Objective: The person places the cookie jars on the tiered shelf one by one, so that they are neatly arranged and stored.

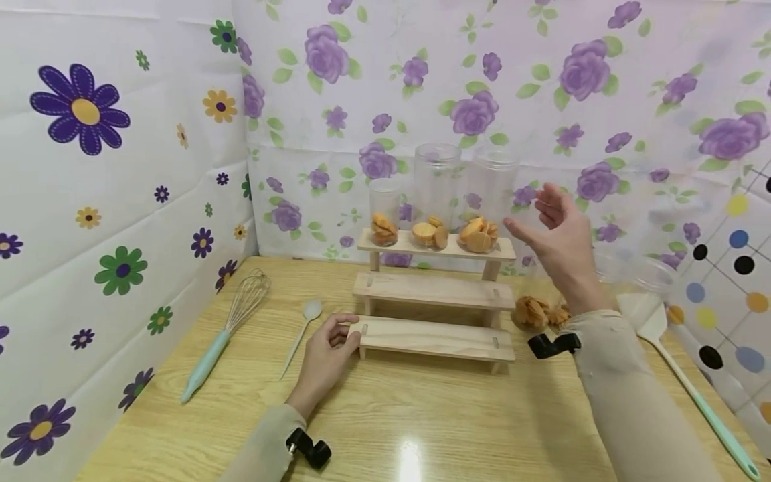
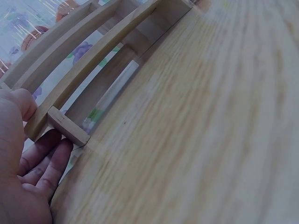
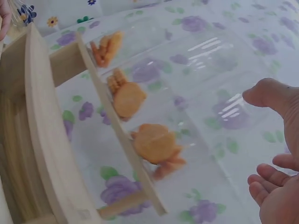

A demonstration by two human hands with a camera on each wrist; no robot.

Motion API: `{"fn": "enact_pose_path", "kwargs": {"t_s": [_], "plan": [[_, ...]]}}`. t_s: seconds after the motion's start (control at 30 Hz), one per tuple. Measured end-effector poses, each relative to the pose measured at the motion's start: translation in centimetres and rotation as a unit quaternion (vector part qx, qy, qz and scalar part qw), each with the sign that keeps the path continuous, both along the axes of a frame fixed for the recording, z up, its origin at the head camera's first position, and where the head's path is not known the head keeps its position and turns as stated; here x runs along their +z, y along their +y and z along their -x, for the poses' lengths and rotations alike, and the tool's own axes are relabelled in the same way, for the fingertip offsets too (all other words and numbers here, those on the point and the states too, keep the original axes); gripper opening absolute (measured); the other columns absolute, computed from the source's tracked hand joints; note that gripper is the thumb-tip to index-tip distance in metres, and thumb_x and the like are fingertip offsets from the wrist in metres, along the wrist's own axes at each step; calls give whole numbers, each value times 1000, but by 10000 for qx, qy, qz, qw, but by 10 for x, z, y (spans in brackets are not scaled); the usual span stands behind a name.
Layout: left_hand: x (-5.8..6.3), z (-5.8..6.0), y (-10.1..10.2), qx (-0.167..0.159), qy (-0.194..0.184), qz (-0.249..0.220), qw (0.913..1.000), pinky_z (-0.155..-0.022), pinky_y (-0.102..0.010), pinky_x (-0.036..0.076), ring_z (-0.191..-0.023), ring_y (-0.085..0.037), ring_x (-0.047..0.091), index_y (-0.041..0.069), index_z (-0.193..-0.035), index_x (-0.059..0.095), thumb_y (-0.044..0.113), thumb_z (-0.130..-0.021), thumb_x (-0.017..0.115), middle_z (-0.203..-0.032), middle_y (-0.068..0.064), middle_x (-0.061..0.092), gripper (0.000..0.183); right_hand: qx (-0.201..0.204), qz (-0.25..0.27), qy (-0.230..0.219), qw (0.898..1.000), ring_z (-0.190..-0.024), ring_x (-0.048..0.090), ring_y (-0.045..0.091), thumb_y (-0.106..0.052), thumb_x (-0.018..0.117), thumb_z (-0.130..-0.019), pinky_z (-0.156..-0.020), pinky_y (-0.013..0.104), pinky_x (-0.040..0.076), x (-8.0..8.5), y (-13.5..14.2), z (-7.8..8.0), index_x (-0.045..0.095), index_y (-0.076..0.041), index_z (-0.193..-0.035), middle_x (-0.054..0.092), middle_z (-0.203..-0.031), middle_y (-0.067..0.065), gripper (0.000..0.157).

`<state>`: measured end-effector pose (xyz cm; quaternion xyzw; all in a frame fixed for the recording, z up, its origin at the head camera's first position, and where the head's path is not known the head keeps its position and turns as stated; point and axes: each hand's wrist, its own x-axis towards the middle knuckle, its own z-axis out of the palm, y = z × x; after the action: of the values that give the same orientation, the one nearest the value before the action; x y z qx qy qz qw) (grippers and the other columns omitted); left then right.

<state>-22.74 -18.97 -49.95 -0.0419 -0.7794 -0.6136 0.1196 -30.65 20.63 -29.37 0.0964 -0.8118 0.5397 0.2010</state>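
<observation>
A three-step wooden display stand (image 1: 434,338) stands on the table. At its left end my left hand (image 1: 328,355) grips the lowest step, thumb over the board and fingers against the end leg (image 2: 69,127). Three clear jars line the top step: a short jar (image 1: 385,197) at left, then a tall jar (image 1: 438,177) and another tall jar (image 1: 495,181). Each has orange-brown biscuits (image 3: 130,99) at the bottom. My right hand (image 1: 560,237) is raised just right of the rightmost jar, fingers loosely bent and thumb apart, holding nothing.
Behind my right forearm are clear containers (image 1: 647,276), one with brown biscuits (image 1: 533,312). A spatula (image 1: 693,388) lies at the right. Left of the stand lie a whisk (image 1: 217,355) and a small spoon (image 1: 301,335). Flowered sheets (image 1: 373,87) hang behind the table.
</observation>
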Motion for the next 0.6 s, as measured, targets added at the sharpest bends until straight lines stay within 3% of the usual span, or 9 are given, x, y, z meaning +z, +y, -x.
{"fn": "enact_pose_path", "kwargs": {"t_s": [0.3,0.47,0.6], "plan": [[-1,1,-2,3,8,15,10000,-84,-22,56,-94,-20,72,17,-133,75,16,-108,76,-104,-10,77,25,-475,184,404,9979,-160,43,18,-19,89,-98,-128,22,32,14,56,-31,36,-21,-174,43,-175,7,92],[0,0,-2,5,13,27,10000,-84,-23,56,-95,-21,72,18,-132,75,17,-108,76,-104,-9,77,25,-973,403,776,9914,-156,46,15,-7,88,-96,-126,19,34,7,89,-43,43,-19,-171,49,-170,3,89],[0,-1,-1,-16,9,5,10000,-86,-23,56,-97,-21,72,18,-133,75,18,-108,76,-105,-9,77,25,-1489,256,909,9843,-158,43,14,-10,84,-99,-126,17,32,-7,112,-53,40,-22,-172,47,-171,0,86]]}}
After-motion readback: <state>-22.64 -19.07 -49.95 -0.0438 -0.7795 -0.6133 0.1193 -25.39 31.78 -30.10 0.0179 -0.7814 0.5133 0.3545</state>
